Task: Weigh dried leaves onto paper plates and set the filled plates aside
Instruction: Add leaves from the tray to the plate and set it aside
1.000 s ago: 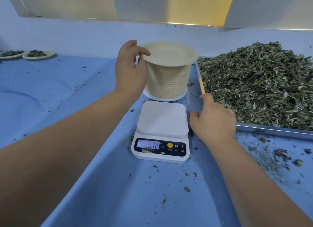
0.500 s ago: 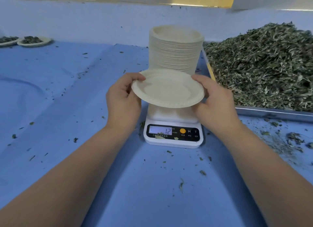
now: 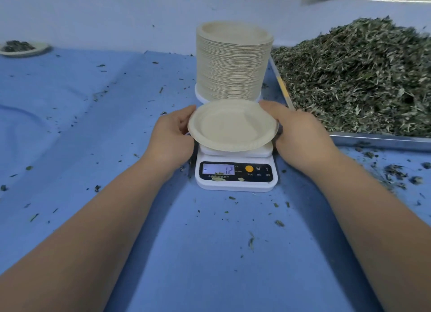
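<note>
Paper plate [image 3: 232,125] lower now, just over scale [image 3: 235,172], fingers [image 3: 184,116] of left hand [image 3: 172,137] and right hand [image 3: 300,137] curled round its rim

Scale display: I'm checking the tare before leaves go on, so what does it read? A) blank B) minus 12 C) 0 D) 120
B: the display of the scale shows a minus sign and 12, while the left hand and right hand hold the empty paper plate over its platform.
</note>
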